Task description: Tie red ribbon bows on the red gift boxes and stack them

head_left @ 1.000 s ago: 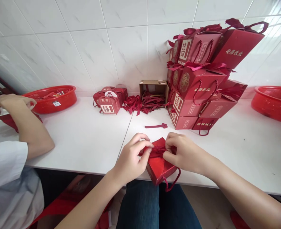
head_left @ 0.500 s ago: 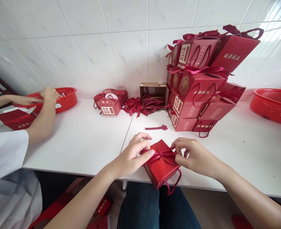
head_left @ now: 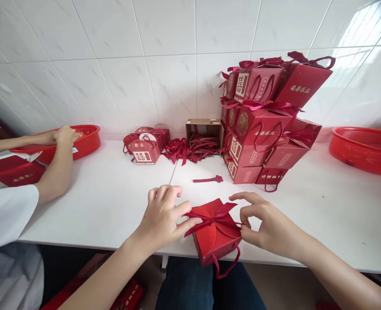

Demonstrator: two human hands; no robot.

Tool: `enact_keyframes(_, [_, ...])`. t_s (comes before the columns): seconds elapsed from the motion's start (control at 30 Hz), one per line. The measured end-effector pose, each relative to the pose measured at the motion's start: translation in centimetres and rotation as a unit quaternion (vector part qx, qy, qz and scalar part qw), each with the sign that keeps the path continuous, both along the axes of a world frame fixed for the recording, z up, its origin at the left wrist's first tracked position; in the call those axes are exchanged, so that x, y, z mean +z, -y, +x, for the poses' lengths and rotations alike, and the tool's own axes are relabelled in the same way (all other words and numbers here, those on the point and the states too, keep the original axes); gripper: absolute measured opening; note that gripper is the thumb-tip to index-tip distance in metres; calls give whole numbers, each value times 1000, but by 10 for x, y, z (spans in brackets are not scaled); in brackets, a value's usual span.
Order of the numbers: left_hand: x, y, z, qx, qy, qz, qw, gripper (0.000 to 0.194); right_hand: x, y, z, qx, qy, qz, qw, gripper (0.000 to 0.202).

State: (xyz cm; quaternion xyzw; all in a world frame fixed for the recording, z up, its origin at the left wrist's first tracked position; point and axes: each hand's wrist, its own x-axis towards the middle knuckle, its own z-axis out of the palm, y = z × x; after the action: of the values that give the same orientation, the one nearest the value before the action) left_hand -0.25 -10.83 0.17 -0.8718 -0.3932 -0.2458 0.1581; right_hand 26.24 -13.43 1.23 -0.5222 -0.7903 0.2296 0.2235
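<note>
A small red gift box (head_left: 206, 245) with overlapping curved top flaps sits at the table's front edge, its twisted cord handle (head_left: 228, 267) hanging over the near side. Across its top runs a dark red ribbon (head_left: 224, 211), tied in a bow at the middle. Thumb and index finger of my left hand (head_left: 163, 217) pinch the bow's left side, the other fingers raised and curled. On the right, my right hand (head_left: 264, 221) pinches a thin stretch of the ribbon beside the box corner. A loose folded strip of ribbon (head_left: 207, 179) lies beyond the box.
Stacked red gift boxes (head_left: 263, 125) stand at back right, beside a red plastic basket (head_left: 365, 150). Several small boxes (head_left: 145, 150), a ribbon pile (head_left: 177, 150) and an open carton (head_left: 205, 122) line the wall. A co-worker's hands (head_left: 64, 135) reach into another red basket (head_left: 92, 144).
My hands have drawn slightly apart, pulling the ribbon outward, and the bow looks wider. The view has tilted up a little. The co-worker's hands stay at the basket.
</note>
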Motion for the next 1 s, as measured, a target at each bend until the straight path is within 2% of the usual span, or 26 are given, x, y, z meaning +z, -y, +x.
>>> enact_keyframes(0.07, [1, -1, 0, 18, -21, 27, 999, 31, 1, 2, -1, 1, -2, -2, 1000, 17])
enact_keyframes(0.17, [-2, -1, -1, 34, -19, 10, 999, 29, 1, 3, -1, 2, -16, -12, 1000, 16])
enact_keyframes(0.3, [-18, 1, 2, 43, 75, -92, 992, 19, -2, 4, 5, -6, -63, -19, 998, 17])
enact_keyframes(0.37, [-29, 4, 8, 29, 170, -168, 971, 18, -11, 9, 10, 8, -141, -39, 989, 9])
enact_keyframes(0.4, [-35, 6, 13, 20, 227, -213, 950, 19, -20, 13, 11, 22, -193, -58, 979, 4])
enact_keyframes(0.47, [-46, 11, 25, 6, 341, -308, 888, 23, -45, 24, 10, 43, -292, -85, 952, 45])
enact_keyframes(0.53, [-54, 16, 41, 10, 422, -361, 832, 27, -79, 35, 2, 4, -335, -20, 942, 98])
enact_keyframes(0.57, [-57, 18, 50, 16, 445, -371, 815, 29, -96, 40, -4, -32, -340, 41, 939, 109])
enact_keyframes(0.6, [-59, 20, 60, 20, 458, -374, 806, 29, -112, 44, -11, -62, -335, 113, 933, 114])
enact_keyframes(0.67, [-62, 24, 80, 16, 464, -380, 800, 29, -136, 51, -24, -129, -288, 179, 932, 120])
enact_keyframes(0.73, [-65, 27, 96, -9, 467, -393, 792, 29, -144, 54, -30, -208, -253, 201, 923, 104])
enact_keyframes(0.8, [-68, 31, 106, -36, 486, -388, 782, 30, -138, 53, -25, -267, -244, 216, 907, 88])
enact_keyframes(0.87, [-72, 32, 109, -32, 509, -371, 776, 40, -121, 46, -4, -291, -248, 256, 888, 82])
enact_keyframes(0.93, [-75, 32, 107, 10, 516, -364, 776, 46, -95, 34, 27, -302, -246, 325, 862, 85])
enact_keyframes(1.0, [-77, 31, 103, 44, 506, -374, 776, 46, -64, 16, 62, -333, -210, 396, 830, 97])
